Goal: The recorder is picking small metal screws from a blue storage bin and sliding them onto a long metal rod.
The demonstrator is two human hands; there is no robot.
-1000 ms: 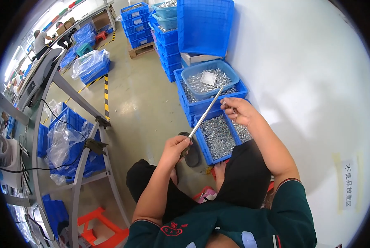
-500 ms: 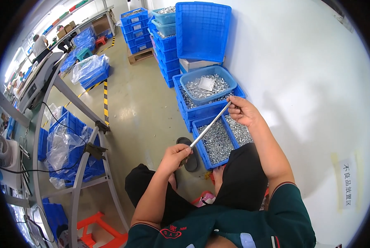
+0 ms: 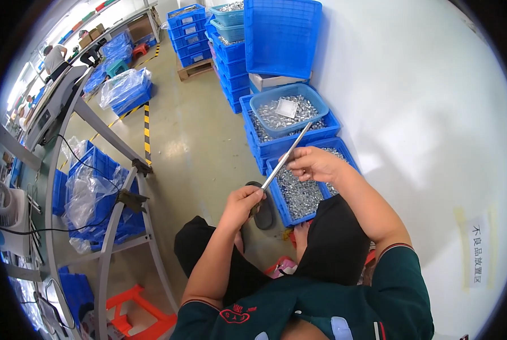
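Note:
My left hand (image 3: 244, 205) is closed around the lower end of a thin silvery metal rod (image 3: 299, 140), which slants up and away to the right. Partway along the rod, my right hand (image 3: 317, 164) has its curled fingertips against it, leaving the far end free. Below my right hand, a divided blue bin (image 3: 285, 211) holds many small shiny metal parts. Just beyond, a light-blue basket (image 3: 257, 117) with more such parts and a white square piece (image 3: 287, 108) sits on a larger blue crate (image 3: 287, 146).
An upright blue crate (image 3: 281, 39) leans by the white wall (image 3: 412, 102). Stacked blue crates (image 3: 230, 76) stand farther back. To the left are a grey-legged workbench (image 3: 110, 226), plastic-covered crates (image 3: 89, 198) and a red stool (image 3: 131, 297). Beside my foot lies a dark slipper (image 3: 263, 218).
My right hand has moved from the rod's upper end down and left to its middle, leaving that end bare. My left hand has shifted slightly and still grips the lower end.

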